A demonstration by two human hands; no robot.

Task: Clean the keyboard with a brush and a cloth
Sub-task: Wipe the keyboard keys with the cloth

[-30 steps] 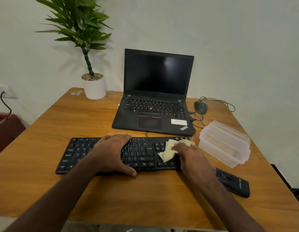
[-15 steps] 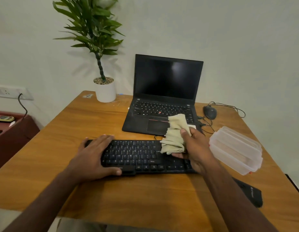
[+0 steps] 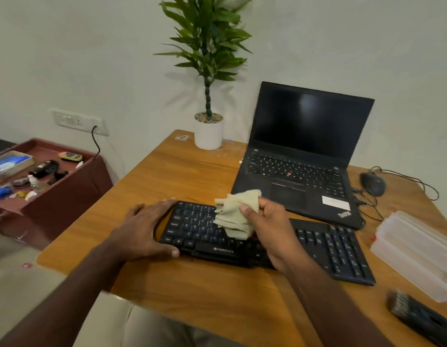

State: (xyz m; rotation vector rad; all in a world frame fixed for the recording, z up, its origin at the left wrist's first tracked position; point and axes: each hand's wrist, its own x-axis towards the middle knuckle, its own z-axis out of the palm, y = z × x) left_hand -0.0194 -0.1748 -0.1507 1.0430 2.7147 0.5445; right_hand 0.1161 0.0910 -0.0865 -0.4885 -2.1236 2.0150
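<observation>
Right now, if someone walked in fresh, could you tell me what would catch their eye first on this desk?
Probably the right hand gripping a bunched pale cloth over the middle of the black keyboard, while the left hand rests flat on its left end. Behind sit an open, dark-screened laptop and a potted plant by the wall.

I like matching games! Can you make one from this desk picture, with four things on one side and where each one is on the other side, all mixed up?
Things:
1. crumpled beige cloth
2. white round plant pot
3. black computer mouse
4. black flat keyboard

Places:
A. at the table's far edge, left of the open black laptop
B. right of the laptop, cable attached
C. held up in the right hand
D. flat on the wooden table, left hand resting on its left end

Pairs: 1-C, 2-A, 3-B, 4-D
</observation>
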